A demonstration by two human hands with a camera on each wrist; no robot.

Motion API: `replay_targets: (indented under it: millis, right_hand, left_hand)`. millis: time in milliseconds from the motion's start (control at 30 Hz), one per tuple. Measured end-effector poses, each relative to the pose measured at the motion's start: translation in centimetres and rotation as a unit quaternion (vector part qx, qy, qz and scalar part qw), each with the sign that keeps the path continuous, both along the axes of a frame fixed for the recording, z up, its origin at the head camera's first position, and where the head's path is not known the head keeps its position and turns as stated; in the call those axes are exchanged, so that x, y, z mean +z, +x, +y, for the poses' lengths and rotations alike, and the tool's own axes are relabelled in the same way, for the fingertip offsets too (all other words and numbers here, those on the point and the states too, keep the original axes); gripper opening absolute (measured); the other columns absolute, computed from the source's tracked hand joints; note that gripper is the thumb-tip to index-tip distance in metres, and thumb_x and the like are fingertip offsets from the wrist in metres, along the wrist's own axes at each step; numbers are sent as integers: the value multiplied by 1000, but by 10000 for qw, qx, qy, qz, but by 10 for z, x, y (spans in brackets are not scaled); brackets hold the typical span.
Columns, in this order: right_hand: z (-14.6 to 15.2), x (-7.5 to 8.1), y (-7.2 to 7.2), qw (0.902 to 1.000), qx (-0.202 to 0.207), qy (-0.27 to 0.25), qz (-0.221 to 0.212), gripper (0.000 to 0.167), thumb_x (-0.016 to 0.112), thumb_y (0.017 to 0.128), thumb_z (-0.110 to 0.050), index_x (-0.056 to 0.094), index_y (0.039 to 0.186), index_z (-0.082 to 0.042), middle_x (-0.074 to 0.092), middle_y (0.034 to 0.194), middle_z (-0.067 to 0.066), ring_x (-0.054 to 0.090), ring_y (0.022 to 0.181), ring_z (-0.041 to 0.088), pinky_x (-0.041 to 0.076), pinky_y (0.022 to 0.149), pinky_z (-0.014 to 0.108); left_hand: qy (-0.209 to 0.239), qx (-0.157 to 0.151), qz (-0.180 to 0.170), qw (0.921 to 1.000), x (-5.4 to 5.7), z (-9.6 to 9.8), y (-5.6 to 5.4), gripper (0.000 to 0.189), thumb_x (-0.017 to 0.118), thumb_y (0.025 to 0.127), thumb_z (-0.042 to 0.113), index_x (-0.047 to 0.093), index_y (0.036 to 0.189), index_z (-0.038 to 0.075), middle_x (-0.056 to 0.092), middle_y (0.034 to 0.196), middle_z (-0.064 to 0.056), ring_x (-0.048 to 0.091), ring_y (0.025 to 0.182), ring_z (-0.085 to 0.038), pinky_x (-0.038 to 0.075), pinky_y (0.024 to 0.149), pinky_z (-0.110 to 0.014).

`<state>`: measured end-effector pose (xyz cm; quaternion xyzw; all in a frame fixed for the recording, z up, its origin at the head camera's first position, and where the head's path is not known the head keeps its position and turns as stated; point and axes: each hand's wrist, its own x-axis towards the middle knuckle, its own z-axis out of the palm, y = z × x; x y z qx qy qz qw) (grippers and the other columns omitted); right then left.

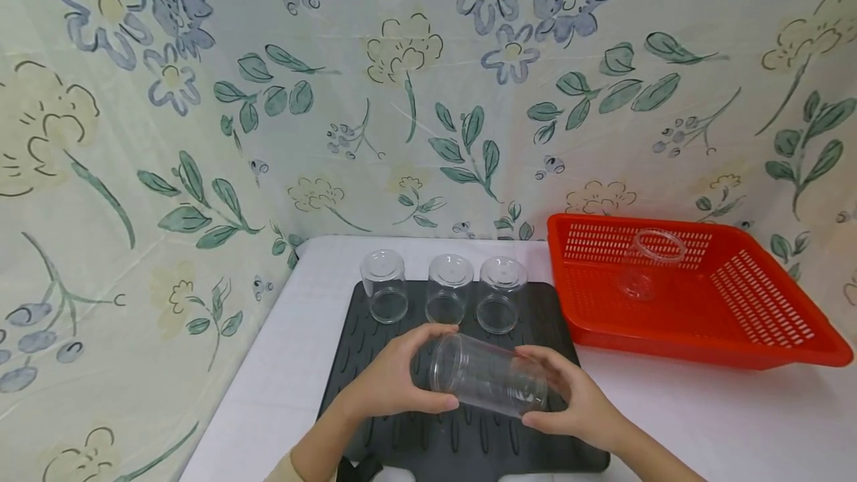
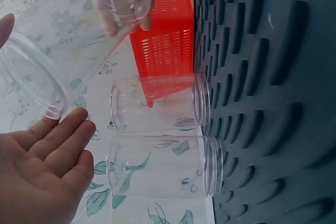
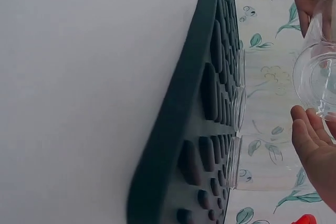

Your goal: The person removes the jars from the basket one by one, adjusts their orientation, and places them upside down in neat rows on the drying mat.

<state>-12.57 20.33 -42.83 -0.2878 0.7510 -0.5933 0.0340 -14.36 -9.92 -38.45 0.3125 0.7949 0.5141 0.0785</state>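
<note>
Between my two hands lies a clear jar (image 1: 492, 374), tilted nearly sideways above the dark ridged drying mat (image 1: 428, 430). My left hand (image 1: 395, 378) holds its rim end between thumb and fingers. At the base end, my right hand (image 1: 579, 400) grips it the same way. In the left wrist view, the jar's rim (image 2: 37, 77) touches the left fingertips. The right wrist view shows its round base (image 3: 323, 77) by the right fingers. Behind the hands, three more clear jars stand mouth down on the mat: a left one (image 1: 384, 285), a middle one (image 1: 449, 288) and a right one (image 1: 501, 294).
A red plastic basket (image 1: 669, 344) with perforated walls stands to the right of the mat, with a clear jar (image 1: 646, 266) in it. White cloth (image 1: 261, 393) covers the table. A floral curtain (image 1: 402, 132) hangs behind and at the left.
</note>
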Motion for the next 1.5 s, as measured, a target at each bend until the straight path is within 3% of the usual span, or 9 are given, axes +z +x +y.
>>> replay_targets:
  millis: [200, 467, 767, 967, 1233, 1500]
  right_hand:
    - [5, 10, -1, 9995, -256, 24, 158, 64, 77, 80, -2, 46, 136, 2, 60, 125, 10, 58, 113, 8, 42, 96, 17]
    - [4, 26, 0, 9956, -752, 52, 558, 66, 79, 76, -3, 49, 134, 0, 57, 128, 14, 57, 110, 9, 44, 95, 17]
    - [-3, 42, 1, 9911, -608, -449, 1098, 70, 76, 72, 11, 48, 135, 3, 56, 133, 2, 54, 117, 9, 41, 98, 16]
    - [-9, 54, 0, 9882, -488, -622, 1311, 72, 75, 71, 15, 46, 136, 5, 56, 134, 8, 54, 121, 12, 40, 101, 19]
    - [-23, 65, 1, 9848, -322, -1053, 1342, 75, 75, 67, 17, 44, 135, 10, 56, 131, 12, 55, 119, 17, 42, 101, 24]
    - [-35, 71, 3, 9804, -122, -1248, 1522, 77, 75, 64, 18, 45, 135, 10, 55, 130, 18, 54, 118, 20, 47, 98, 27]
  left_hand:
    - [-205, 96, -157, 9996, -7, -1, -2, 74, 83, 75, 36, 48, 139, 26, 48, 142, 14, 44, 130, -18, 36, 103, -59]
    - [-576, 170, 50, 9982, -16, 0, -3, 76, 83, 75, 41, 48, 140, 23, 48, 141, 14, 45, 129, -17, 40, 102, -52]
    - [-746, 247, 272, 9965, -19, 7, -2, 78, 86, 72, 40, 50, 138, 21, 53, 137, 9, 53, 118, -13, 47, 95, -40]
    - [-530, 284, 312, 9977, -20, 13, 1, 77, 87, 70, 42, 51, 136, 24, 58, 126, 9, 57, 104, -9, 50, 87, -32]
    - [-273, 76, 428, 9987, -22, 24, 7, 73, 87, 72, 37, 51, 133, 20, 57, 128, 9, 55, 113, -9, 48, 95, -34]
    - [-11, -206, 528, 9984, -26, 32, 9, 68, 86, 75, 32, 49, 132, 24, 55, 128, 12, 53, 115, -8, 46, 97, -34]
